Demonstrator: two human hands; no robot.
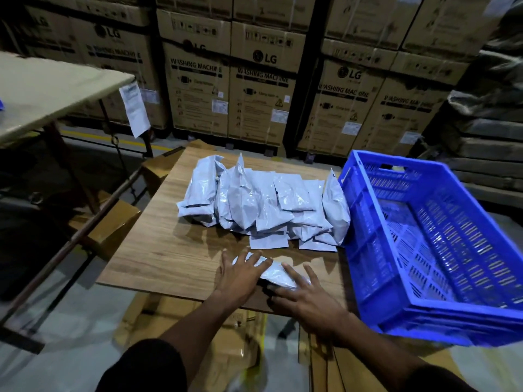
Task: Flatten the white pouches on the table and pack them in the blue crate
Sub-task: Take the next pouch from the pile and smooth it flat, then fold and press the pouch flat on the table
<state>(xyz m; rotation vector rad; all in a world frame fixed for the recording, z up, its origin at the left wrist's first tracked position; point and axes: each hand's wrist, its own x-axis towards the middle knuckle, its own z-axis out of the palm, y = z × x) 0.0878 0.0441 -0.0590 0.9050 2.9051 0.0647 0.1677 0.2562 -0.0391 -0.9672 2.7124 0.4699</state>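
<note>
While the blue crate is sitting empty, the left hand and right hand are pressing 1 white pouch with flat, spread fingers.

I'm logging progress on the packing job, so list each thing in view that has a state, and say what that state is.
Left hand: fingers spread flat, pressing on the pouch.
Right hand: fingers spread flat, pressing on the same pouch.
Pouch under the hands: lying on the table, being flattened.
Pile of white pouches: heaped loosely, several puffy, not yet packed.
Blue crate: tilted, no pouches inside.
Wooden table: holds the pile.
</note>
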